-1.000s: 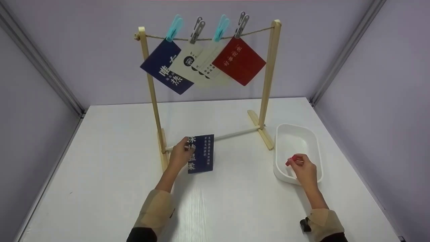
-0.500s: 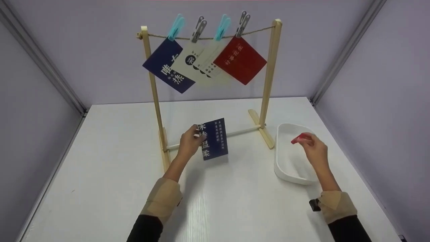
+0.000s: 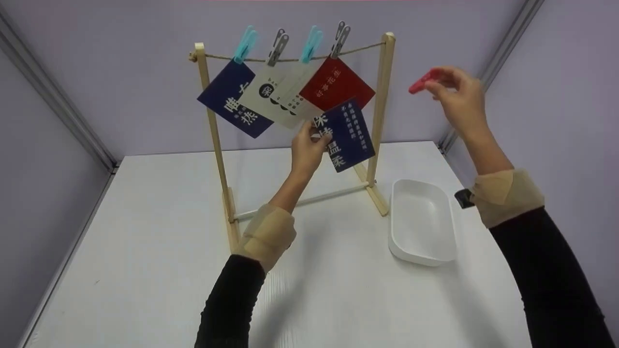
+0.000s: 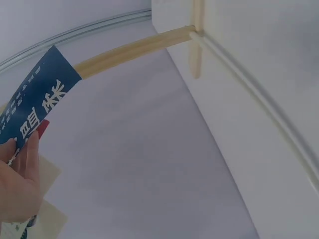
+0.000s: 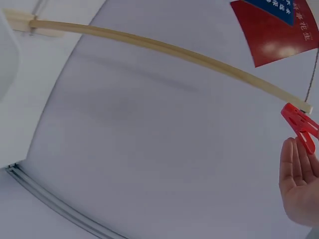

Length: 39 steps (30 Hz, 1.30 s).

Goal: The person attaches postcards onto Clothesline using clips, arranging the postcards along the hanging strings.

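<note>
The white tray (image 3: 421, 224) sits on the table (image 3: 145, 241), no hand over it now. The left hand (image 3: 307, 145) has lifted the dark blue card (image 3: 344, 135), pinched by its edge, to the red card (image 3: 336, 84) on the wooden rack (image 3: 379, 111). The right hand (image 3: 457, 96) has risen too, pinching the red clothespin (image 3: 421, 82) beside the rack's right post.

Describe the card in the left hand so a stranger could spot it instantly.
Find the wooden rack with a twine line on the white table. In front of its right post, the left hand holds up a navy card. Unlike the four hanging cards, no peg holds it.
</note>
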Motion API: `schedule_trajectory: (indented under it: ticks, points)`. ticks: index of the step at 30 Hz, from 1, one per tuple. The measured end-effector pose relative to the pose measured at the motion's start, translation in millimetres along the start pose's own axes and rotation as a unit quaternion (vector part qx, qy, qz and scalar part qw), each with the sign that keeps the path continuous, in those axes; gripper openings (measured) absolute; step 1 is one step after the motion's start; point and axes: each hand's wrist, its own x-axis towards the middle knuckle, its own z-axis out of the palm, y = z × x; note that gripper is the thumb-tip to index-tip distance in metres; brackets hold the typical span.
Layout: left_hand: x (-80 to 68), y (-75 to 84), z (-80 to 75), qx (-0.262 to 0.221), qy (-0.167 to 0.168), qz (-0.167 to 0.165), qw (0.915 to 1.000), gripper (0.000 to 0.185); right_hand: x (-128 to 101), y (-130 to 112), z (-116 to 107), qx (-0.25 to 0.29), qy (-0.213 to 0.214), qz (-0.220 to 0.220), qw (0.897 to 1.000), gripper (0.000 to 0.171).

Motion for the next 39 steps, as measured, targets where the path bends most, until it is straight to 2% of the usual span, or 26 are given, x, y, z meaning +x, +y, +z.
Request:
schedule_trajectory:
  ticks: [3, 6, 11, 15, 21, 26, 30, 34, 39]
  points:
    - [16.2, 15.1, 8.1, -0.009, 0.021, 0.018, 0.9996, 0.029, 27, -32, 6, -0.016, -0.012, -0.020, 1.000, 0.039]
    - [29.7, 27.5, 15.8, -0.009, 0.041, 0.028, 0.9987, 0.029, 49, -58, 12, -0.052, -0.025, -0.017, 0.998, 0.041]
    - [40.4, 37.2, 26.9, 0.004, 0.053, 0.000, 0.9986, 0.028, 66, -75, 23, -0.055, -0.035, 0.010, 0.998, 0.039]
    - [43.5, 40.4, 34.2, 0.002, 0.058, -0.005, 0.9983, 0.027, 74, -81, 34, -0.059, -0.027, 0.009, 0.998, 0.035]
    - [46.3, 42.8, 42.3, 0.028, 0.066, 0.004, 0.9974, 0.027, 80, -82, 48, -0.087, -0.007, 0.006, 0.996, 0.033]
    - [49.8, 44.3, 45.7, 0.048, 0.079, -0.002, 0.9957, 0.027, 82, -79, 50, -0.110, -0.004, 0.011, 0.994, 0.032]
    - [50.6, 44.8, 47.1, 0.064, 0.086, 0.002, 0.9942, 0.028, 83, -77, 50, -0.100, -0.004, 0.018, 0.995, 0.028]
    - [51.4, 43.8, 47.2, 0.062, 0.087, 0.000, 0.9943, 0.028, 85, -77, 51, -0.093, -0.005, 0.032, 0.995, 0.028]
    - [51.2, 41.7, 48.2, 0.050, 0.089, -0.003, 0.9947, 0.031, 87, -77, 54, -0.130, -0.010, 0.034, 0.991, 0.029]
